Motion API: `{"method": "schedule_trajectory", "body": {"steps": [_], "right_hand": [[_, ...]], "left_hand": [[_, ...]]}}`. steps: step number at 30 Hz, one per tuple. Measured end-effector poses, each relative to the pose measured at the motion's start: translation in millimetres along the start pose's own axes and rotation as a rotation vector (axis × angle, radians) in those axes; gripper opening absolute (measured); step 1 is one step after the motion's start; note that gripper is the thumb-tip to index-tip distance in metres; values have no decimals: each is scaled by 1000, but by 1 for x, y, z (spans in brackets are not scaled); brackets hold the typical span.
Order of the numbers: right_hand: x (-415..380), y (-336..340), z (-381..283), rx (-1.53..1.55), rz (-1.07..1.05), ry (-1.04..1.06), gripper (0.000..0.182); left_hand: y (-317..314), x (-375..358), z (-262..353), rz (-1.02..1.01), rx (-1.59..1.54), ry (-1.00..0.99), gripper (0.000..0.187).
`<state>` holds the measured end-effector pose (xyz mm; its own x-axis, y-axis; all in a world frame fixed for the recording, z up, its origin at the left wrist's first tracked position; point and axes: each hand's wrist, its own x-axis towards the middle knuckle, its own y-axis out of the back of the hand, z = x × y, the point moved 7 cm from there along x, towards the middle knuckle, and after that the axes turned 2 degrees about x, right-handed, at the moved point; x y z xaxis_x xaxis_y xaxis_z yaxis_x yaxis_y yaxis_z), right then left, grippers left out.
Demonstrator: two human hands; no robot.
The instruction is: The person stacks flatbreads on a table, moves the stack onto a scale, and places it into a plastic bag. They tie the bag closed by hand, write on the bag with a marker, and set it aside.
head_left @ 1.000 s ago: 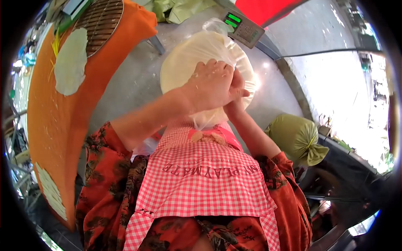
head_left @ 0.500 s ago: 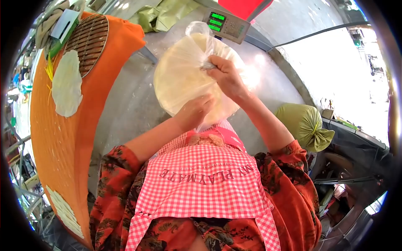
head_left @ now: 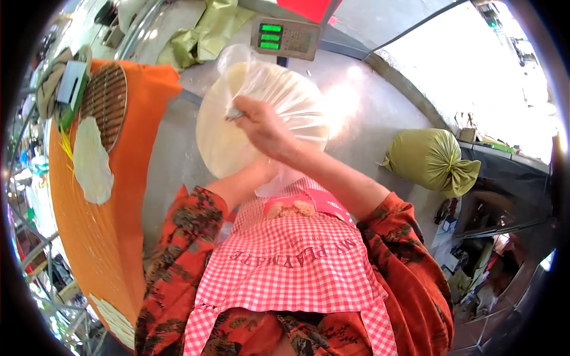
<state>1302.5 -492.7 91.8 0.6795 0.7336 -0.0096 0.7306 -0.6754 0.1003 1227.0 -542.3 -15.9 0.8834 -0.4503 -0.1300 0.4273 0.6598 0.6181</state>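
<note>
A clear plastic bag point(head_left: 303, 110) holds a wide, round, pale-cream disc-shaped load, perhaps stacked thin sheets. My right hand point(head_left: 261, 127) is closed around the bag's gathered neck, left of the load's middle. Creases in the plastic fan out from that fist toward the right. My left hand point(head_left: 268, 168) is low against the near side of the bag, under my right forearm, and its fingers are hidden. Loose plastic hangs below it, close to the red-checked apron point(head_left: 291, 261).
A digital scale display point(head_left: 285, 38) stands beyond the bag. To the left, an orange-covered table point(head_left: 101, 243) bears a thin pale sheet point(head_left: 94, 160) and a slatted round rack point(head_left: 104, 104). A tied green sack point(head_left: 424, 160) lies on the floor at right.
My right hand has swung left with the bag's neck, crossing over my left arm. My left hand has slipped under the right forearm. The view has shifted slightly.
</note>
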Motion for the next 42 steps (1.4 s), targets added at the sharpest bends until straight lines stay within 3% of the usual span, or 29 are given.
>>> {"method": "schedule_trajectory", "body": {"steps": [12, 13, 15, 25, 42], "right_hand": [[2, 12, -11, -48, -84, -8, 14], [-1, 12, -9, -46, -115, -21, 14], [-1, 12, -7, -49, -146, -30, 13], [-1, 1, -11, -57, -270, 32, 12], [-5, 0, -14, -110, -360, 79, 15]], "left_hand": [[-69, 1, -24, -389, -373, 81, 44], [-33, -1, 4, -365, -443, 213, 40], [-5, -2, 6, -262, -414, 257, 40], [72, 19, -48, 431, -53, 491, 37], [113, 41, -83, 691, 50, 595, 33]]}}
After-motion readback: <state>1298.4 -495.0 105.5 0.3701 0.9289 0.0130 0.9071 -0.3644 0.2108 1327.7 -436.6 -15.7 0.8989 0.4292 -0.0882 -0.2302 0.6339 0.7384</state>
